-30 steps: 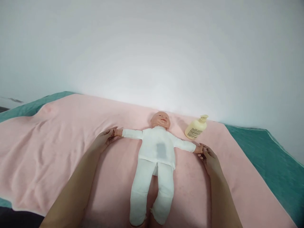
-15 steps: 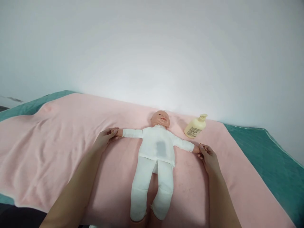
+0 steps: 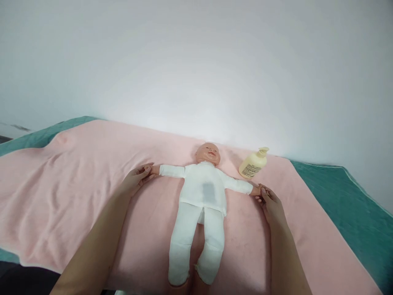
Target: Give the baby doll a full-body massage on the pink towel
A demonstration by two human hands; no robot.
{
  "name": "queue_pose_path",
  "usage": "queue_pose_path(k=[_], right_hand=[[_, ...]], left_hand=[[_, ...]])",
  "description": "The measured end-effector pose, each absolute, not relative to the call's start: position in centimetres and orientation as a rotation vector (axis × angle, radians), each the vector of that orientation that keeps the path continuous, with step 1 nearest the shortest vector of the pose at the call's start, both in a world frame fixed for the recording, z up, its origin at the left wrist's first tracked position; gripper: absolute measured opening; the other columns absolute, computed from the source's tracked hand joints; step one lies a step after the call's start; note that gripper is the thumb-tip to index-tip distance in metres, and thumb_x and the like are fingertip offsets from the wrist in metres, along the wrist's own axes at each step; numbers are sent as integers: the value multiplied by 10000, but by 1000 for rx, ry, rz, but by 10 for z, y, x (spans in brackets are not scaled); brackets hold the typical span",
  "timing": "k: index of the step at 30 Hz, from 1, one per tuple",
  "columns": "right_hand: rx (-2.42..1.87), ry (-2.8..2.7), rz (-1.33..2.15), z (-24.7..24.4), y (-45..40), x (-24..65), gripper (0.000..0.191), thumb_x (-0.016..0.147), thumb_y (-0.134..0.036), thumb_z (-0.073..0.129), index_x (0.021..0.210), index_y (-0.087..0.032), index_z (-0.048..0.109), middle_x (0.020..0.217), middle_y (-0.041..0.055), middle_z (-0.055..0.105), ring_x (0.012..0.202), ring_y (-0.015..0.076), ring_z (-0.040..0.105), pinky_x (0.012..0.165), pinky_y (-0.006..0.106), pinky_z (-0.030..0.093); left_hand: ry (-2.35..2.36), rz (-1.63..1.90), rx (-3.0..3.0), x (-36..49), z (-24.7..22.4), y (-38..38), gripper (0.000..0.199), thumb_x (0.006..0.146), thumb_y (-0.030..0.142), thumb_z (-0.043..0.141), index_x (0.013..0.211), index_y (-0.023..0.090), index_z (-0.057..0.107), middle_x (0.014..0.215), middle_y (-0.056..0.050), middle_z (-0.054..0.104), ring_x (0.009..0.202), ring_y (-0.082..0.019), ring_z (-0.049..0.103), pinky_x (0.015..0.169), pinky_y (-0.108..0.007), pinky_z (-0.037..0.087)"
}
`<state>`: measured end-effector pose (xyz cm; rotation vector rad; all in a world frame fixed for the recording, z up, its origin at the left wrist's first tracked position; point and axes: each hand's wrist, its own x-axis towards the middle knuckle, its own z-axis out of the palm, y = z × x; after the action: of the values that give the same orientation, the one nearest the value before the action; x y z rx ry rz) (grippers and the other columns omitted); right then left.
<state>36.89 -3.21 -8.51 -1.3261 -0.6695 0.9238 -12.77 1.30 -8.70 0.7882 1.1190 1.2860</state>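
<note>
A baby doll (image 3: 202, 186) with a white cloth body lies on its back on a pink blanket (image 3: 147, 241), its head toward the wall and both arms stretched out sideways. My left hand (image 3: 139, 178) is closed on the doll's hand at the left. At the right, my right hand (image 3: 270, 200) pinches the doll's other hand between thumb and fingers. A grey patch marks the doll's chest. Its feet are cut off by the bottom edge of the view.
A pale yellow pump bottle (image 3: 252, 164) stands on the blanket just beyond the doll's arm on the right. Green cloth (image 3: 353, 205) shows beneath the blanket on both sides. A white wall (image 3: 196, 73) rises behind.
Both hands keep their hold on the doll's hands. The doll's arm at the right and my right hand have shifted very slightly to the right.
</note>
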Motion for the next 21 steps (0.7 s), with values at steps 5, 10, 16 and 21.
queue_pose_path(k=[5,10,16,21], right_hand=[[-1358,-700,917,-86,-33,370,539,489,-469,902,904,-197,694,733,-28,645,545,58,522,497,143,487],[-1452,-783,836,-88,-33,371,472,574,-498,853,870,-180,668,611,-34,604,494,77,507,425,164,426],[-1522,-832,730,-85,-34,367,491,639,-626,752,779,-168,641,532,-31,570,440,80,449,393,188,361],[-1503,-787,737,-84,-35,364,528,602,-662,751,766,-170,653,545,-26,584,461,81,460,400,183,362]], left_hand=[[1127,1277,839,-131,-95,15,467,725,225,784,1166,167,641,1108,-91,700,1015,-193,676,922,-248,552],[1159,1288,855,-130,-98,15,450,701,255,805,1117,161,662,1050,-91,716,946,-192,696,894,-265,569],[1199,1337,800,-123,-91,13,298,794,258,724,1063,137,681,1002,-91,721,913,-174,697,858,-245,580],[1180,1344,774,-124,-93,15,222,865,249,638,1044,130,690,1021,-107,718,934,-191,696,868,-276,583]])
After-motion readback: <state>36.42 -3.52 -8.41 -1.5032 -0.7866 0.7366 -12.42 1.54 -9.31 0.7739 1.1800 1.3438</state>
